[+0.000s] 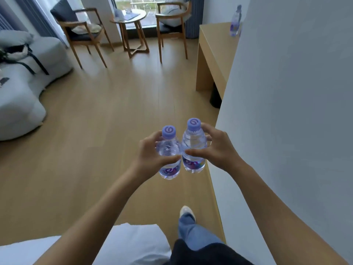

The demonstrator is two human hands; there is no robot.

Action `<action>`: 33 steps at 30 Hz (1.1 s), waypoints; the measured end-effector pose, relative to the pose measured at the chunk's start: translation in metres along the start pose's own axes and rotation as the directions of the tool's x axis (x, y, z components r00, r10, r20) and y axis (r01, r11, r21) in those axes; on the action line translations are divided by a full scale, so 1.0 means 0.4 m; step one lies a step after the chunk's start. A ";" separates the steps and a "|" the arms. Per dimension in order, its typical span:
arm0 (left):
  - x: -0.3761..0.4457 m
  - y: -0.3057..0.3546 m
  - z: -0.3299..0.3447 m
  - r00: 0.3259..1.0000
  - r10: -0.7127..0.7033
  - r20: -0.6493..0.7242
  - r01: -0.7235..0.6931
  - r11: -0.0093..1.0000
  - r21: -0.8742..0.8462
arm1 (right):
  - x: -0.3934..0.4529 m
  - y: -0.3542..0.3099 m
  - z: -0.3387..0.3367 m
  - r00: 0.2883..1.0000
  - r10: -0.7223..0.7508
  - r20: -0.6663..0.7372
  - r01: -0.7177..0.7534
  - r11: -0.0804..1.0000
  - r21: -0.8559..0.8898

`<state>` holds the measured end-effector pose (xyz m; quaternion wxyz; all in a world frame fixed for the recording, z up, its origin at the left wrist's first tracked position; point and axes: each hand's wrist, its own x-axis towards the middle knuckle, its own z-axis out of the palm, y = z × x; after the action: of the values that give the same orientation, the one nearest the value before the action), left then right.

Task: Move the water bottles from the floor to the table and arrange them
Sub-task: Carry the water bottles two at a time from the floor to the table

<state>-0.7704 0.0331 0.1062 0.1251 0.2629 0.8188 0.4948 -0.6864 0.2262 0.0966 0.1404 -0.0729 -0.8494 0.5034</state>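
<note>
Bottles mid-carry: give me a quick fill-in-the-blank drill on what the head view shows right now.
1. The left hand grips one bottle and the right hand grips ____ bottle.
2. Both held bottles have ____ caps.
3. A third bottle stands on the wooden ____ by the wall.
4. The two held bottles are carried ____, caps up.

Missing words: one; purple; table; upright

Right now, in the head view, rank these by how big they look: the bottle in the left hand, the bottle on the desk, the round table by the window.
1. Round table.
2. Bottle in the left hand, enlarged by nearness to the camera.
3. Bottle on the desk, far away and partly cut off by the wall.
</note>
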 end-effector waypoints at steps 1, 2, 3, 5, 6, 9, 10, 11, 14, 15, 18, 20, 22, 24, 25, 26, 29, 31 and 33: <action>0.075 -0.004 -0.008 1.000 -0.005 0.003 0.005 1.000 -0.002 | 0.070 0.014 -0.009 1.000 0.008 0.004 -0.008 1.000 0.003; 0.149 -0.004 -0.019 1.000 -0.004 0.004 0.004 1.000 -0.001 | 0.139 0.024 -0.019 1.000 0.014 0.003 -0.014 1.000 0.005; 0.220 -0.002 -0.029 1.000 0.004 0.000 -0.004 1.000 0.002 | 0.207 0.034 -0.030 1.000 0.014 0.002 -0.014 1.000 0.003; 0.360 -0.003 -0.051 1.000 0.014 -0.007 -0.014 1.000 0.004 | 0.341 0.052 -0.052 1.000 0.011 0.005 -0.011 1.000 -0.008; 0.427 -0.002 -0.061 1.000 0.017 -0.009 -0.017 1.000 0.003 | 0.403 0.060 -0.062 1.000 0.010 0.002 -0.010 1.000 -0.013; 0.616 -0.012 -0.080 1.000 0.021 -0.012 -0.021 1.000 -0.017 | 0.582 0.086 -0.087 1.000 0.025 -0.010 -0.026 0.999 -0.025; 0.681 -0.020 -0.085 1.000 0.019 -0.008 -0.019 0.999 -0.032 | 0.642 0.099 -0.095 0.999 0.036 -0.014 -0.036 0.999 -0.020; 0.749 -0.032 -0.090 1.000 0.017 0.002 -0.017 0.999 -0.046 | 0.703 0.113 -0.103 0.999 0.046 -0.019 -0.046 0.999 -0.013; 0.954 -0.067 -0.100 0.998 0.046 0.037 -0.044 0.998 -0.043 | 0.879 0.163 -0.124 0.996 0.072 -0.044 -0.072 0.997 -0.008; 1.024 -0.076 -0.104 0.997 0.057 0.056 -0.056 0.998 -0.032 | 0.936 0.181 -0.129 0.995 0.089 -0.055 -0.089 0.996 0.000; 1.232 -0.097 -0.116 0.990 0.084 0.112 -0.083 0.996 -0.013 | 1.105 0.224 -0.146 0.984 0.153 -0.092 -0.150 0.988 0.029; 1.374 -0.102 -0.125 0.981 0.092 0.168 -0.096 0.995 0.013 | 1.207 0.244 -0.165 0.971 0.201 -0.130 -0.196 0.979 0.048; 1.516 -0.096 -0.122 0.970 0.121 0.210 -0.132 0.990 0.042 | 1.301 0.263 -0.194 0.957 0.232 -0.173 -0.227 0.973 0.049; 1.643 -0.084 -0.102 0.959 0.145 0.245 -0.164 0.985 0.057 | 1.381 0.291 -0.229 0.940 0.260 -0.220 -0.255 0.965 0.053; 1.700 -0.078 -0.087 0.953 0.151 0.263 -0.172 0.983 0.060 | 1.417 0.307 -0.246 0.928 0.274 -0.250 -0.270 0.961 0.052; 1.755 -0.073 -0.068 0.946 0.157 0.285 -0.182 0.981 0.062 | 1.451 0.328 -0.264 0.914 0.290 -0.284 -0.288 0.956 0.050; 1.921 -0.058 0.009 0.916 0.174 0.362 -0.203 0.978 0.045 | 1.553 0.413 -0.331 0.857 0.353 -0.376 -0.348 0.934 0.085; 2.028 -0.048 0.076 0.892 0.193 0.408 -0.229 0.973 0.041 | 1.621 0.481 -0.385 0.826 0.377 -0.419 -0.374 0.923 0.095; 2.132 -0.037 0.149 0.870 0.198 0.451 -0.244 0.969 0.045 | 1.688 0.551 -0.445 0.798 0.402 -0.449 -0.397 0.911 0.111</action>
<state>-1.4555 0.5448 0.1117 0.2371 0.4664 0.7571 0.3912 -1.2764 0.6602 0.0956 0.2297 -0.3671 -0.7537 0.4944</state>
